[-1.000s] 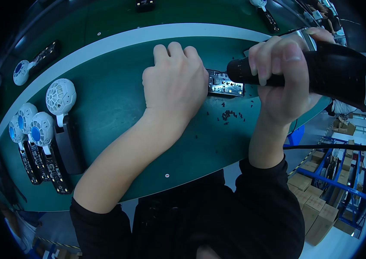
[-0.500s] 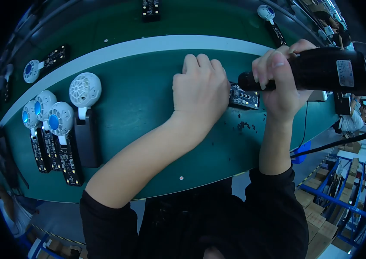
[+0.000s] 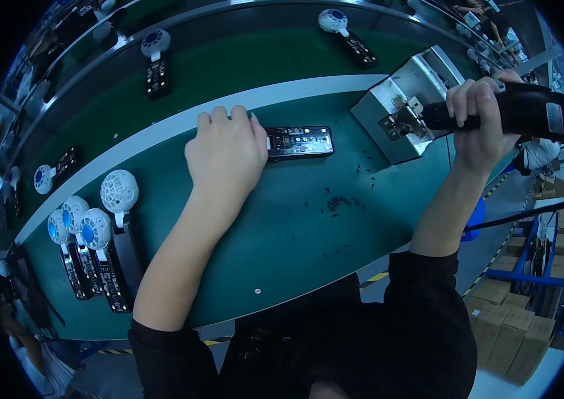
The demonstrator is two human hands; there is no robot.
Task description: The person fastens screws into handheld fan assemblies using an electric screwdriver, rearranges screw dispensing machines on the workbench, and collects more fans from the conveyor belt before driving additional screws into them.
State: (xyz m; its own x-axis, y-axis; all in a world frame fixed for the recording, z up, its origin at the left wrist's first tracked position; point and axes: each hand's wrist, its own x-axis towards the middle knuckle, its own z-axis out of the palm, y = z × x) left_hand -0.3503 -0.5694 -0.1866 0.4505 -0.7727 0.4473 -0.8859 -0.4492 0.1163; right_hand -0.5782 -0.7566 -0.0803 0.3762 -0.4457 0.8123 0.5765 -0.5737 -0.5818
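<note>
My left hand [image 3: 226, 151] is closed over the near-hidden head of a handheld fan. The fan's black handle [image 3: 300, 142] sticks out to the right, its circuit board facing up. My right hand [image 3: 480, 123] grips a black electric screwdriver [image 3: 528, 113] held sideways, its cable trailing off to the right. The screwdriver's nose meets the front of a metal screw feeder box [image 3: 388, 110]; whether its bit touches a screw there I cannot tell. Small dark screws [image 3: 337, 205] lie scattered on the green table [image 3: 282, 246] between my hands.
Several fans with white round heads [image 3: 96, 229] stand grouped at the left. Beyond a pale strip [image 3: 322, 84], more fans [image 3: 155, 66] lie on a green belt [image 3: 228, 66]. Cartons [image 3: 508, 332] and blue racking are at lower right. Other people are at the edges.
The screwdriver has left the fan's circuit board and is now at the feeder box. My left hand and the fan have shifted a little left. The view has turned right.
</note>
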